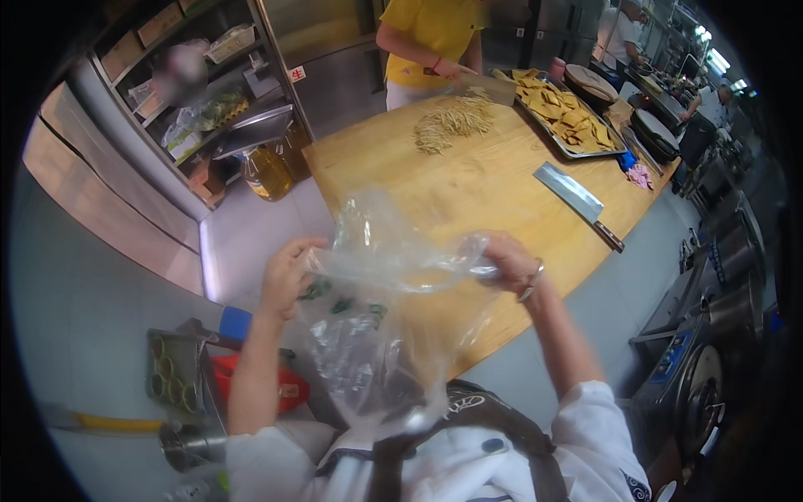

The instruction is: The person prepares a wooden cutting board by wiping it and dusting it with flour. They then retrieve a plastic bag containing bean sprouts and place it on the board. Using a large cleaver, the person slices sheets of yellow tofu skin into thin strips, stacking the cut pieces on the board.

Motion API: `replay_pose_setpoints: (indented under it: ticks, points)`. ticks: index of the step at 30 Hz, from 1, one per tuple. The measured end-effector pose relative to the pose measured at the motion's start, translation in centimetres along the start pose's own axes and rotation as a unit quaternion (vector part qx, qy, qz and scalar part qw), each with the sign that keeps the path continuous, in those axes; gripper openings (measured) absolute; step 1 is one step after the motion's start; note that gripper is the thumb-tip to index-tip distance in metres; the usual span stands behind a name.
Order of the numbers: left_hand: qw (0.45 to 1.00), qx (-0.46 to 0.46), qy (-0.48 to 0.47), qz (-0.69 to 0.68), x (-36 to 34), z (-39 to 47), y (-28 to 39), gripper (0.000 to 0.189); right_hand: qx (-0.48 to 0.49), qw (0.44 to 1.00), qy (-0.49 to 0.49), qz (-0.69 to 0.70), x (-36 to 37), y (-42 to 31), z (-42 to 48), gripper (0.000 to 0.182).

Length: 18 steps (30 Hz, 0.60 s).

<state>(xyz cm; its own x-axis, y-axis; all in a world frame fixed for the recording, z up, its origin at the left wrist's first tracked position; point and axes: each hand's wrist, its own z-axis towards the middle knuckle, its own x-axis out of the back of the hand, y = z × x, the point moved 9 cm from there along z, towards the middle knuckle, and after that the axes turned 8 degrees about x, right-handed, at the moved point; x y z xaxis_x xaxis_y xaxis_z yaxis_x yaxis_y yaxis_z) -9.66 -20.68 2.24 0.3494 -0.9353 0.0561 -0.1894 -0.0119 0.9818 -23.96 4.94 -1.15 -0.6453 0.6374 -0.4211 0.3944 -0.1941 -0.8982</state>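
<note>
A clear plastic bag (389, 263) is stretched between my two hands in front of my apron. My left hand (285, 276) grips one side of its mouth, and my right hand (505, 260), with a bracelet at the wrist, grips the other. Green bits or print (342, 305) show through or on the left part of the bag; which of these I cannot tell. Beneath and beyond the bag lies a wooden worktable (483, 182). On it, to the right, rests a cleaver (577, 199) with its handle towards me.
Across the table a person in yellow (430, 47) holds a broad cleaver (486, 88) by a pile of pale shreds (452, 125). A metal tray (568, 119) carries flat yellow-brown pieces. Shelves (207, 81) and an oil jug (266, 172) stand left. A red container (260, 383) sits low left.
</note>
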Motion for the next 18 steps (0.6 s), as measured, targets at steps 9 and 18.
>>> replay_pose_setpoints:
  ticks: [9,18]
  points:
    - [0.916,0.022,-0.242,0.320,-8.2,-3.8,-6.0,0.021,0.251,0.793,0.265,-0.489,9.0,-9.7,-3.1,0.013]
    - [0.963,0.120,-0.100,-0.218,-11.0,-2.1,-4.1,0.020,0.351,0.730,-0.099,-0.577,-6.9,1.2,-6.5,0.014]
